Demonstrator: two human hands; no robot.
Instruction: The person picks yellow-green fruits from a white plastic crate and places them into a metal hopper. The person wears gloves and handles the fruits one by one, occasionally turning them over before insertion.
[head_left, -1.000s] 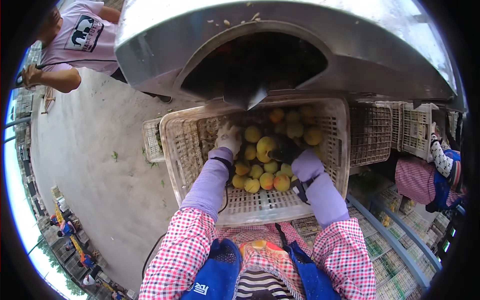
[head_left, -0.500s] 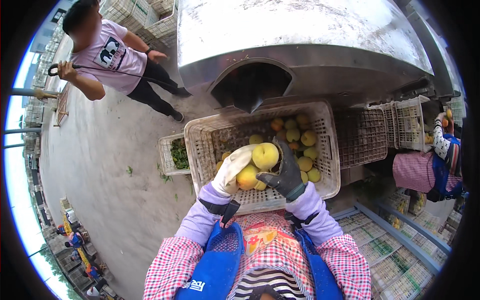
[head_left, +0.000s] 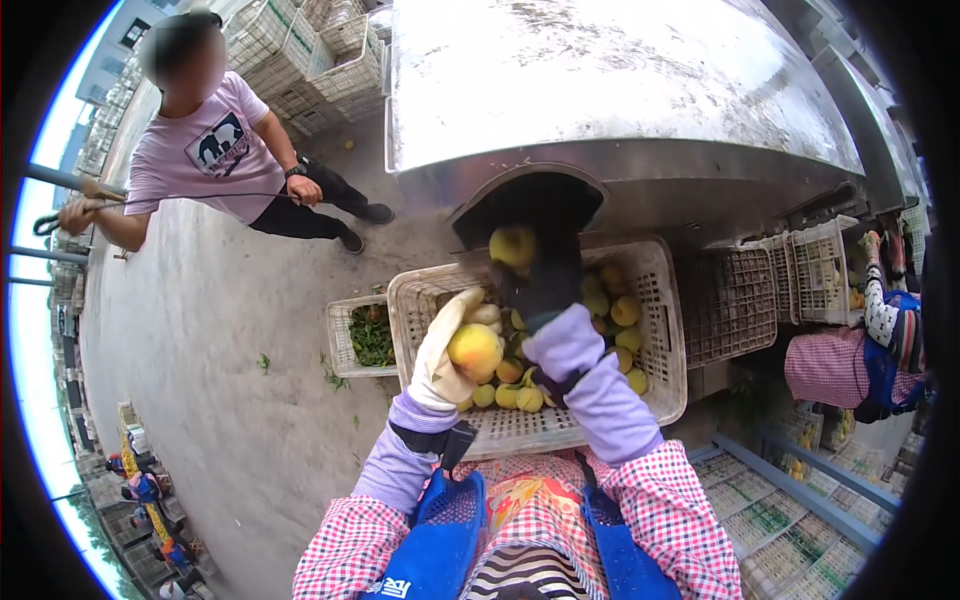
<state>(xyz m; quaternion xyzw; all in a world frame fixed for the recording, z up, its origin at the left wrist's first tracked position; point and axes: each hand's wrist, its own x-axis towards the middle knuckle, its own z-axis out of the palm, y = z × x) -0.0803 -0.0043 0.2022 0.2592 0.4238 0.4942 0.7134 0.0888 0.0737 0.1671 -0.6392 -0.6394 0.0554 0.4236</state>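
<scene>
My left hand (head_left: 440,352), in a pale glove, is closed around a yellow-red peach (head_left: 476,349) over the left part of a crate (head_left: 402,300). Reaching forward to the dark chute mouth (head_left: 528,204) of a metal machine is my right hand (head_left: 548,282), in a black glove and smeared by motion. A yellow peach (head_left: 512,245) sits at its fingers, just before the opening, and the hand seems to grip it. Several more peaches (head_left: 528,398) lie in the crate below both hands.
The metal machine (head_left: 620,80) stands ahead. A small crate of green leaves (head_left: 340,345) is at the left. Beyond it a person (head_left: 225,150) holds a thin dark rod or cord. At the right are a dark crate (head_left: 730,302) and another worker (head_left: 830,365).
My right hand has moved forward from the crate to the chute mouth with a peach. The left hand has drawn slightly left, holding its own peach. The person at the left has shifted.
</scene>
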